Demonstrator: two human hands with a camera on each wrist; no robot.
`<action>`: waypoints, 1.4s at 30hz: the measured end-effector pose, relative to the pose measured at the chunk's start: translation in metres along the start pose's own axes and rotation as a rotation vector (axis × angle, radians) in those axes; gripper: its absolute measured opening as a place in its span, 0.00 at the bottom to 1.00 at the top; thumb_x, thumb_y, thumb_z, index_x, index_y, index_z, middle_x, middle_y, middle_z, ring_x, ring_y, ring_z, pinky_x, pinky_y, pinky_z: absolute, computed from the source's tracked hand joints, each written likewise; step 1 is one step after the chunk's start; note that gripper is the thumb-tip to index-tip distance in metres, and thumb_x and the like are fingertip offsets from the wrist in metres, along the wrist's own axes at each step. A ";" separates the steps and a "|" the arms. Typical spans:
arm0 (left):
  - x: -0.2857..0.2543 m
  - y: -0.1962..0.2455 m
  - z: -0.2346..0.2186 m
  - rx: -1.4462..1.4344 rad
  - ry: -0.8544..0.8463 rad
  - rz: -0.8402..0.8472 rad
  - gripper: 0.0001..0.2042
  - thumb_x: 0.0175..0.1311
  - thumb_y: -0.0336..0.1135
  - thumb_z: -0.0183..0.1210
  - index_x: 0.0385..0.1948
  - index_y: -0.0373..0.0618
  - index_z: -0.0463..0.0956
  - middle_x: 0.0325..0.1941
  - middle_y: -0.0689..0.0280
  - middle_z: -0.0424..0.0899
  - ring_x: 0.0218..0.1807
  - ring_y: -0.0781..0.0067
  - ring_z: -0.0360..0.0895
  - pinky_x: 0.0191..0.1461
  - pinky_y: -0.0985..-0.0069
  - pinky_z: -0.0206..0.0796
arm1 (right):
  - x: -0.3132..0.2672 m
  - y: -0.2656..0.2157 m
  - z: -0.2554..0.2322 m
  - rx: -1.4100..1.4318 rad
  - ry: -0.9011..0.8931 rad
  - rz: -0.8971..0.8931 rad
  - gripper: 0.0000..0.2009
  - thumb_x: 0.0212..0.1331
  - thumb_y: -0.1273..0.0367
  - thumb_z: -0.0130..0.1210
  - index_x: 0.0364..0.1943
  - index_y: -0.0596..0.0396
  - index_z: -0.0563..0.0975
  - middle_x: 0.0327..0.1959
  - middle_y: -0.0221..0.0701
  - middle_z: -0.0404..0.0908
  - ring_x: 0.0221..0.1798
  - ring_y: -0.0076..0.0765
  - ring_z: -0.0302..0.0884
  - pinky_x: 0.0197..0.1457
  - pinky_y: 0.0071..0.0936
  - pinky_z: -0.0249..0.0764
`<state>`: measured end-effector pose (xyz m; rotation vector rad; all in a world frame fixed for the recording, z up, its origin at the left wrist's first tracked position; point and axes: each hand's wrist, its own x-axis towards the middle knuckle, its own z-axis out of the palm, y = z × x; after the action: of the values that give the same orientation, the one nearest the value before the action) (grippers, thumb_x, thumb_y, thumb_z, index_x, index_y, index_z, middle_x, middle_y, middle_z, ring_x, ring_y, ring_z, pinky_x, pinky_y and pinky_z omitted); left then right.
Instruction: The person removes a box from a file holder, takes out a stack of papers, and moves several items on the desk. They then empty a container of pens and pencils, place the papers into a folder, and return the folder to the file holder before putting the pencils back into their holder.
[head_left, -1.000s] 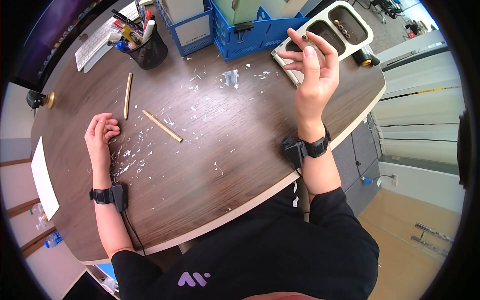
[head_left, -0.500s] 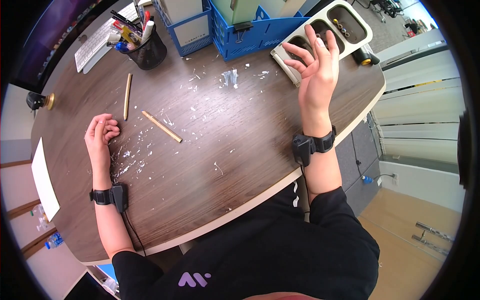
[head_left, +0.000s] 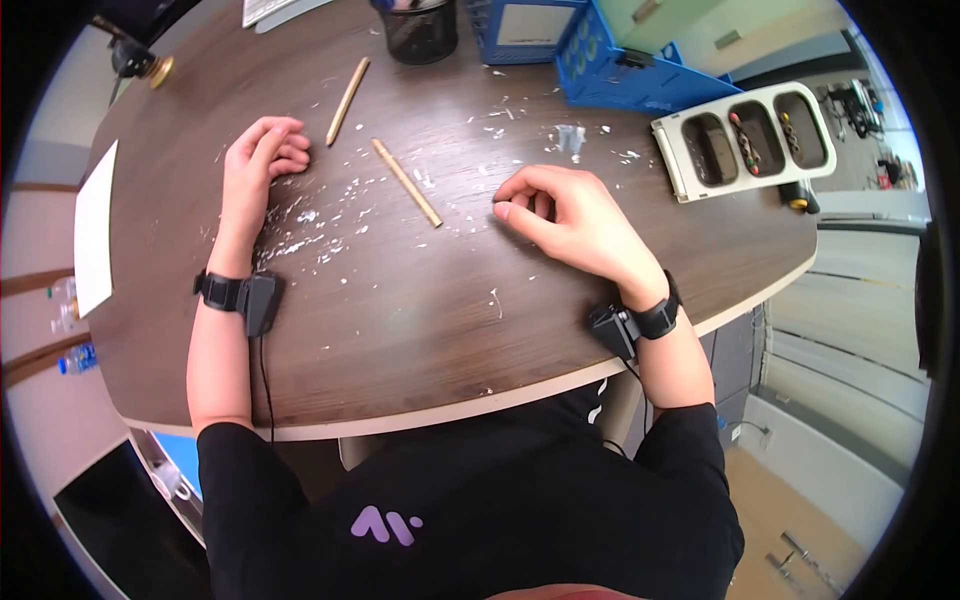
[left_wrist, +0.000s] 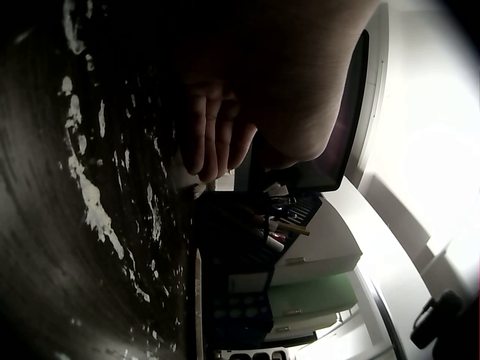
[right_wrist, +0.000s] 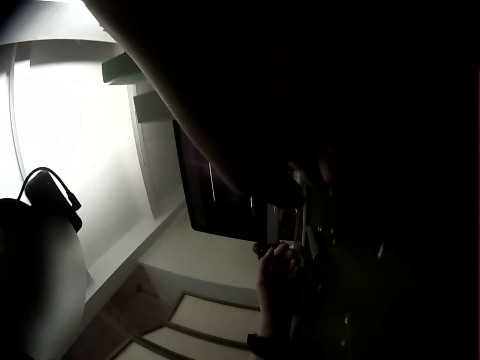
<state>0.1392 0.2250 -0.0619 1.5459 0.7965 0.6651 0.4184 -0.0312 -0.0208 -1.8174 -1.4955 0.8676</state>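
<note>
My left hand (head_left: 262, 170) rests on the dark wood table (head_left: 400, 330), fingers loosely bent and holding nothing; its fingers (left_wrist: 214, 139) hang down in the left wrist view. Beside it lie two slim wooden sticks: one (head_left: 348, 102) just beyond the fingertips, another (head_left: 407, 183) slanting between the hands. My right hand (head_left: 575, 220) is over the table right of the second stick, apart from it, fingers loosely curled, thumb near the index finger. No held thing is distinguishable there. The right wrist view is very dark, with my left hand (right_wrist: 279, 277) low in it.
White scraps (head_left: 305, 215) litter the table. At the back right stands a three-compartment tray (head_left: 675, 165) with small coloured pieces, near blue file holders (head_left: 625, 85). A black mesh cup (head_left: 420, 35) is at the back, white paper (head_left: 97, 235) at the left edge.
My right hand has come from over the tray towards the middle of the table, its spread fingers now curled. The head view has shifted; my left hand and the sticks look unmoved on the table.
</note>
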 end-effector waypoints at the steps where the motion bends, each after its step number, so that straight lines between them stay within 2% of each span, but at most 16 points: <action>1: 0.001 0.000 0.000 -0.004 -0.003 0.002 0.13 0.76 0.39 0.51 0.46 0.37 0.77 0.37 0.64 0.82 0.36 0.81 0.79 0.41 0.84 0.73 | 0.003 -0.005 0.006 -0.011 0.006 0.018 0.15 0.58 0.60 0.62 0.42 0.56 0.81 0.26 0.32 0.83 0.26 0.34 0.79 0.33 0.30 0.74; 4: 0.001 -0.001 -0.001 -0.011 0.004 0.003 0.13 0.75 0.39 0.51 0.46 0.37 0.78 0.37 0.64 0.82 0.36 0.80 0.80 0.41 0.84 0.73 | 0.014 -0.016 0.020 -0.215 0.001 0.016 0.17 0.58 0.58 0.62 0.41 0.57 0.79 0.24 0.34 0.82 0.28 0.39 0.81 0.34 0.36 0.75; 7: 0.002 -0.001 -0.001 -0.020 0.007 0.000 0.13 0.74 0.39 0.53 0.45 0.37 0.78 0.37 0.64 0.83 0.36 0.80 0.80 0.41 0.83 0.75 | 0.034 -0.025 0.035 -0.247 0.011 -0.055 0.18 0.58 0.57 0.62 0.41 0.58 0.77 0.24 0.36 0.80 0.31 0.45 0.82 0.36 0.40 0.75; 8: 0.002 -0.001 -0.001 -0.032 0.005 -0.001 0.13 0.74 0.39 0.54 0.44 0.37 0.79 0.37 0.64 0.83 0.36 0.80 0.80 0.42 0.83 0.75 | 0.041 -0.029 0.041 -0.241 0.017 -0.097 0.19 0.59 0.57 0.62 0.41 0.60 0.76 0.26 0.39 0.81 0.35 0.49 0.82 0.39 0.42 0.76; 12: 0.001 0.000 -0.002 -0.022 0.012 -0.007 0.13 0.74 0.39 0.53 0.44 0.37 0.79 0.36 0.64 0.83 0.35 0.80 0.80 0.41 0.83 0.75 | 0.085 -0.036 0.072 -0.378 0.212 -0.284 0.19 0.59 0.57 0.61 0.38 0.61 0.75 0.30 0.43 0.83 0.38 0.55 0.83 0.43 0.46 0.80; 15: 0.001 0.001 0.000 -0.016 0.015 -0.005 0.13 0.75 0.39 0.53 0.44 0.36 0.78 0.36 0.64 0.82 0.35 0.80 0.80 0.40 0.84 0.74 | 0.115 -0.050 0.075 -0.526 0.065 -0.119 0.20 0.59 0.55 0.61 0.40 0.61 0.77 0.30 0.41 0.84 0.38 0.54 0.84 0.43 0.45 0.79; 16: 0.001 0.000 0.000 -0.019 0.015 -0.002 0.13 0.75 0.39 0.53 0.44 0.36 0.78 0.36 0.64 0.82 0.35 0.80 0.80 0.40 0.84 0.74 | 0.120 -0.049 0.073 -0.539 0.060 -0.136 0.18 0.60 0.56 0.60 0.38 0.60 0.79 0.30 0.43 0.85 0.37 0.56 0.84 0.41 0.47 0.79; 19: 0.001 0.000 0.000 -0.015 0.012 -0.004 0.13 0.75 0.39 0.53 0.44 0.36 0.78 0.36 0.64 0.82 0.35 0.80 0.79 0.39 0.84 0.73 | 0.120 -0.042 0.056 -0.303 0.121 -0.225 0.16 0.61 0.58 0.60 0.37 0.60 0.81 0.28 0.42 0.86 0.30 0.48 0.85 0.36 0.40 0.80; 21: 0.000 0.001 0.001 -0.016 0.007 -0.004 0.13 0.75 0.39 0.52 0.44 0.37 0.78 0.36 0.65 0.82 0.35 0.81 0.79 0.40 0.85 0.73 | 0.108 -0.046 0.028 -0.034 0.153 -0.195 0.15 0.60 0.61 0.60 0.35 0.62 0.82 0.24 0.41 0.86 0.28 0.41 0.86 0.37 0.34 0.81; 23: 0.000 0.003 0.002 -0.012 0.002 0.004 0.13 0.76 0.38 0.51 0.45 0.37 0.78 0.36 0.66 0.82 0.35 0.82 0.79 0.40 0.85 0.72 | 0.082 -0.051 0.000 0.394 0.114 -0.132 0.09 0.64 0.67 0.60 0.37 0.62 0.80 0.26 0.35 0.87 0.23 0.21 0.82 0.28 0.19 0.75; 25: 0.001 0.001 0.001 -0.012 0.000 0.005 0.13 0.76 0.38 0.51 0.45 0.37 0.78 0.36 0.66 0.82 0.35 0.83 0.78 0.40 0.85 0.72 | 0.066 -0.035 -0.011 0.600 0.258 -0.279 0.09 0.66 0.69 0.59 0.42 0.62 0.76 0.31 0.37 0.89 0.24 0.23 0.83 0.28 0.18 0.75; 29: 0.003 -0.002 -0.001 -0.015 0.009 0.003 0.13 0.76 0.38 0.52 0.45 0.37 0.78 0.35 0.66 0.82 0.34 0.82 0.79 0.40 0.84 0.73 | 0.026 -0.024 -0.026 0.823 0.473 -0.389 0.09 0.69 0.73 0.53 0.48 0.63 0.71 0.38 0.49 0.87 0.28 0.30 0.85 0.33 0.23 0.79; 34: 0.002 -0.001 0.002 -0.006 0.022 0.006 0.13 0.76 0.39 0.51 0.45 0.37 0.78 0.35 0.65 0.82 0.34 0.81 0.79 0.39 0.84 0.73 | -0.023 -0.011 -0.031 0.964 0.493 -0.276 0.11 0.69 0.73 0.53 0.51 0.63 0.71 0.41 0.53 0.86 0.29 0.33 0.86 0.36 0.25 0.81; 38: 0.002 -0.003 0.000 0.002 0.018 0.010 0.14 0.76 0.39 0.51 0.45 0.37 0.77 0.35 0.65 0.82 0.34 0.81 0.79 0.40 0.84 0.73 | -0.038 0.010 -0.014 0.816 0.638 -0.339 0.12 0.69 0.73 0.54 0.52 0.63 0.71 0.48 0.54 0.84 0.31 0.32 0.85 0.37 0.26 0.82; 42: 0.002 -0.002 0.001 -0.008 0.013 0.013 0.14 0.76 0.39 0.51 0.46 0.37 0.77 0.36 0.65 0.82 0.34 0.81 0.79 0.40 0.84 0.73 | -0.037 0.014 -0.014 0.716 0.858 -0.309 0.11 0.70 0.72 0.52 0.52 0.63 0.71 0.47 0.50 0.85 0.31 0.30 0.84 0.38 0.24 0.82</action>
<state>0.1409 0.2257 -0.0640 1.5419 0.7926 0.6876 0.4323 -0.0709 -0.0195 -1.1299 -0.7309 0.3083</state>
